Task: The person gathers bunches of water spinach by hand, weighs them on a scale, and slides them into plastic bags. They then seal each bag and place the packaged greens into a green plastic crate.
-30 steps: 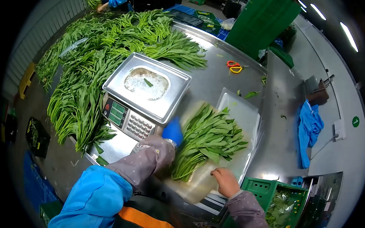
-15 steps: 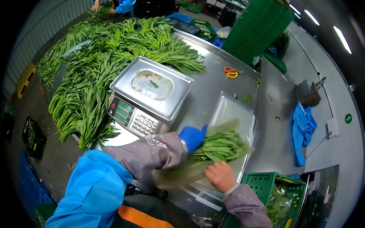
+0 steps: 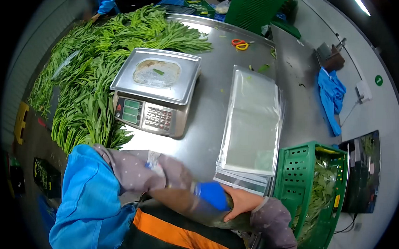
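Close against my apron is a clear plastic bag of leafy greens (image 3: 175,202), blurred and largely hidden by my hands and sleeves. My left hand (image 3: 212,196), in a blue glove, is closed on the bag. Bare and right beside it, my right hand (image 3: 241,200) wraps its thumb and fingers round the bag's right part. Flat on the steel table (image 3: 208,120) ahead of my hands lies a stack of clear plastic bags (image 3: 252,122). The scale (image 3: 159,85) stands to the left, a single leaf on its pan.
Loose leafy greens (image 3: 91,77) are heaped along the table's left and far side. Scissors (image 3: 241,44) lie near the back. A green crate (image 3: 296,172) with bagged greens stands at right. A blue garment (image 3: 330,100) hangs on the right. A co-worker's blue sleeve (image 3: 106,0) shows far left.
Both hands have drawn the bag of greens off the bag stack, toward my body. My right hand has come next to my left. The view has shifted, showing more of the crate.
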Tool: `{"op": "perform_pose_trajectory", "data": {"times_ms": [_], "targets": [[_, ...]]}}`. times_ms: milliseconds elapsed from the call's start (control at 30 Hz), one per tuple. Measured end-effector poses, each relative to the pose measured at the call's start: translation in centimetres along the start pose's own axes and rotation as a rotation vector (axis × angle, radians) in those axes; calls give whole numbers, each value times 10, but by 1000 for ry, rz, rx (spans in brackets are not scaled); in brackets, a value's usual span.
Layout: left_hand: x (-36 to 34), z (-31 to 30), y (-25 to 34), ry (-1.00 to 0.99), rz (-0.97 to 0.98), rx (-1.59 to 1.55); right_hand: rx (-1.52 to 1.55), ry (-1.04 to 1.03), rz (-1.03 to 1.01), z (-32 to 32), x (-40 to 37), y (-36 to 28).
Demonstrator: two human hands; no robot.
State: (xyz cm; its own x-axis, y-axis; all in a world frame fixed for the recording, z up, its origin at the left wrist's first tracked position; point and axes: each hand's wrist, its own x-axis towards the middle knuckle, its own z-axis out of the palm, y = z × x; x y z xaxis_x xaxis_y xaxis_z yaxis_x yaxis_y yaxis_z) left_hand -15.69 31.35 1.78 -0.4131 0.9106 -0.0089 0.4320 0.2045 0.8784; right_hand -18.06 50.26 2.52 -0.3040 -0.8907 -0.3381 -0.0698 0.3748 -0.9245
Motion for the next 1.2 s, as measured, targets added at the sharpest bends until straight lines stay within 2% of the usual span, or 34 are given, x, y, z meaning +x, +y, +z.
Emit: {"op": "perform_pose_trajectory", "data": {"times_ms": [33,100,167,267,333,367,467,533,567,633,667,733,800,867,900,967,1033,1067,1200], "targets": [[12,-28,-6,-102,128,-55,16,-82,52,0,-3,6],[37,-103,-27,-64,81,-340,220,47,145,8,-40,13],[56,-132,-55,213,-174,-353,492,243,210,36,-89,38],[96,-97,-105,680,-370,266,946,679,281,108,-162,83],[111,-48,-119,404,-274,509,909,951,300,129,-179,83],[126,-18,-169,292,-323,688,894,1088,305,136,-181,80],[132,-13,-194,273,-537,394,808,1175,282,132,-182,67],[126,-28,-181,337,-493,317,695,1005,238,124,-188,80],[123,-41,-161,281,-572,289,599,942,219,117,-189,95],[116,-39,-142,432,-384,430,494,900,194,107,-182,109],[114,-35,-135,502,-285,500,593,923,202,101,-174,106],[114,-26,-116,487,-125,805,784,955,220,86,-160,89],[116,-23,-109,335,-233,881,675,946,368,83,-165,100],[117,-5,-135,368,-251,1086,443,924,488,95,-183,148],[117,-2,-139,376,-261,1187,415,914,554,94,-187,150],[121,-16,-148,420,-488,930,470,939,554,95,-193,158],[126,-61,-110,457,-487,937,584,956,508,96,-195,159],[126,-91,-67,470,-369,1080,669,963,455,94,-193,155],[126,-108,-48,180,-688,825,979,939,367,93,-186,150]]}}
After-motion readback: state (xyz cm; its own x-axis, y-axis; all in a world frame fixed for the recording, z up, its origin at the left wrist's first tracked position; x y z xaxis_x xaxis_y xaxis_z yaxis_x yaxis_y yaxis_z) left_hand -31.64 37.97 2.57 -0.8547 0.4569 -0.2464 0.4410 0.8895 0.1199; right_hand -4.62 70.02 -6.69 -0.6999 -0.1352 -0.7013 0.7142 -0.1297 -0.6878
